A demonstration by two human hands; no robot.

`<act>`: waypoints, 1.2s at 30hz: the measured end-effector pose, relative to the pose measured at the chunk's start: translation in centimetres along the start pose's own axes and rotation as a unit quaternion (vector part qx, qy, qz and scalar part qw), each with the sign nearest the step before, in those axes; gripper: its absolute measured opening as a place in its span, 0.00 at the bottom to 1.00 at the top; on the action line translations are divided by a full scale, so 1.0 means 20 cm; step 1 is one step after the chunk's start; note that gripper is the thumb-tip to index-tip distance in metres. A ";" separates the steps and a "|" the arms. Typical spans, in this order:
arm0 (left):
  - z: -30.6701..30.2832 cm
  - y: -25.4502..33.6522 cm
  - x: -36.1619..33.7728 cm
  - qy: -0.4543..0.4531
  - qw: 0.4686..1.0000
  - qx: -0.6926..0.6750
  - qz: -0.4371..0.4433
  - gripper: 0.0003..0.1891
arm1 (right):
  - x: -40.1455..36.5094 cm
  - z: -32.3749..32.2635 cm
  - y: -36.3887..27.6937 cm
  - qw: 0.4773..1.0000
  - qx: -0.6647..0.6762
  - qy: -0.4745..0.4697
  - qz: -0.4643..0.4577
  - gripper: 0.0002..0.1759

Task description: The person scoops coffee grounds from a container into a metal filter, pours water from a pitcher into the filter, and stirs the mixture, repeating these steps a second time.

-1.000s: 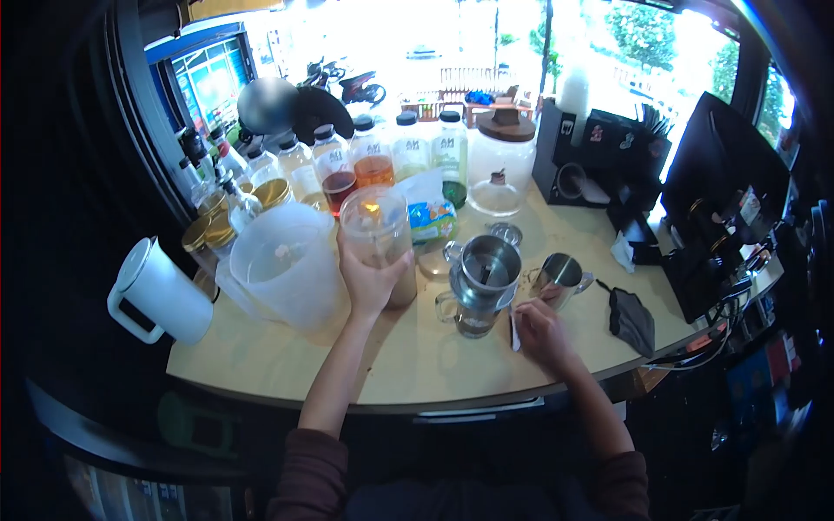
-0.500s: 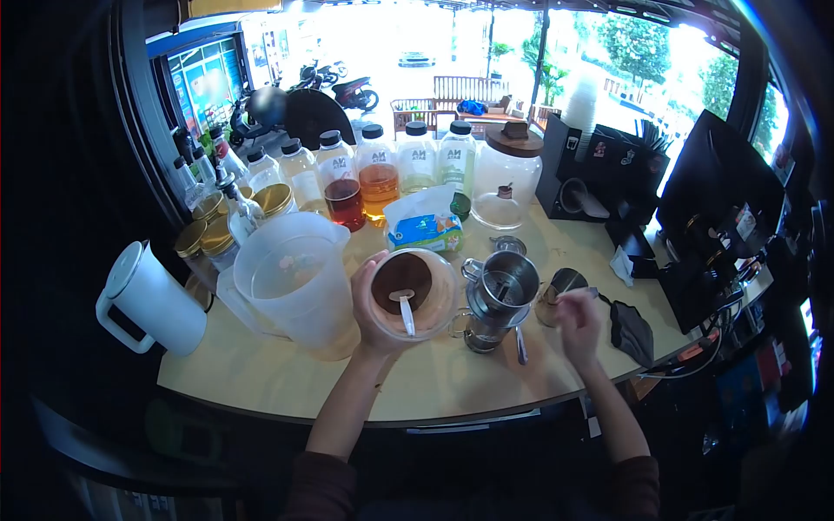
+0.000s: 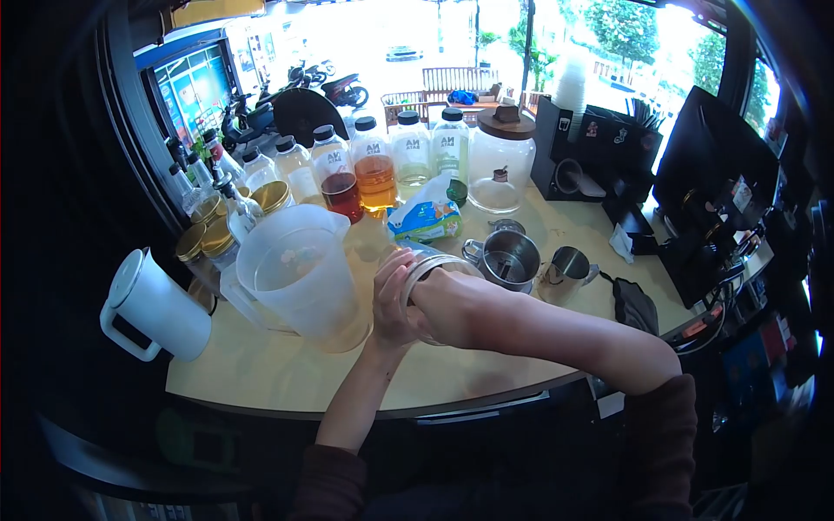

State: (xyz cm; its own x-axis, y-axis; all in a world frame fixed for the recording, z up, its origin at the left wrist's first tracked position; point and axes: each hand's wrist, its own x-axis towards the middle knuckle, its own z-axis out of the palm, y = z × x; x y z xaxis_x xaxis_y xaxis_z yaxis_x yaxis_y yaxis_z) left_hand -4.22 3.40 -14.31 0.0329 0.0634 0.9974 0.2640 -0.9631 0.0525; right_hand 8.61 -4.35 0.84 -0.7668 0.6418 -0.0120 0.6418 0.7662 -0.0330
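My left hand (image 3: pixel 395 300) is wrapped round a clear wide-mouthed jar (image 3: pixel 456 262), which tilts with its mouth toward me. Into that mouth reaches my right hand (image 3: pixel 460 304), its fingers hidden inside. The brown powder and white spoon in the jar are covered by this hand. To the right of the jar is a steel coffee filter cup (image 3: pixel 510 259), its lower part behind my forearm. A small steel jug (image 3: pixel 567 271) stands beyond my right forearm. Left of my left hand is a large frosted plastic pitcher (image 3: pixel 304 278).
A tissue pack (image 3: pixel 426 224) lies behind the jar. Bottles of coloured drink (image 3: pixel 376 182) line the back, beside a lidded glass jar (image 3: pixel 504 165). A white kettle (image 3: pixel 161 304) stands at left, a dark monitor (image 3: pixel 717 182) and grey cloth (image 3: pixel 634 304) at right.
My right hand has swung left from beside the steel jug and entered the jar's mouth. The jar has tilted more toward my right hand. The view has shifted slightly.
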 end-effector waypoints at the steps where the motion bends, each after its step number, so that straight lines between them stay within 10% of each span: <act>1: -0.01 0.01 0.01 -0.010 1.000 -0.010 -0.002 0.47 | 0.01 0.01 0.01 0.998 0.046 0.027 0.016 0.05; 4: -0.01 0.02 0.03 -0.016 1.000 -0.010 0.000 0.47 | 0.02 0.06 0.03 0.988 0.094 0.124 0.016 0.07; 14: 0.00 0.03 0.03 -0.018 1.000 -0.005 0.012 0.50 | -0.08 -0.07 -0.11 0.990 -0.103 0.034 0.086 0.06; 36: -0.03 0.02 0.02 -0.026 0.996 0.081 -0.023 0.57 | -0.23 -0.14 0.05 0.981 0.147 0.113 0.063 0.08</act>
State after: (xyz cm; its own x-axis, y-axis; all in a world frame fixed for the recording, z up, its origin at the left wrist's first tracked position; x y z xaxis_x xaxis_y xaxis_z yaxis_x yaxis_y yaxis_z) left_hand -4.69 2.89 -13.77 0.0668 0.1239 0.9900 0.4191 -0.9040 0.0849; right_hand 12.80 -6.31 3.66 -0.6373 0.7476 0.1868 0.6752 0.6586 -0.3320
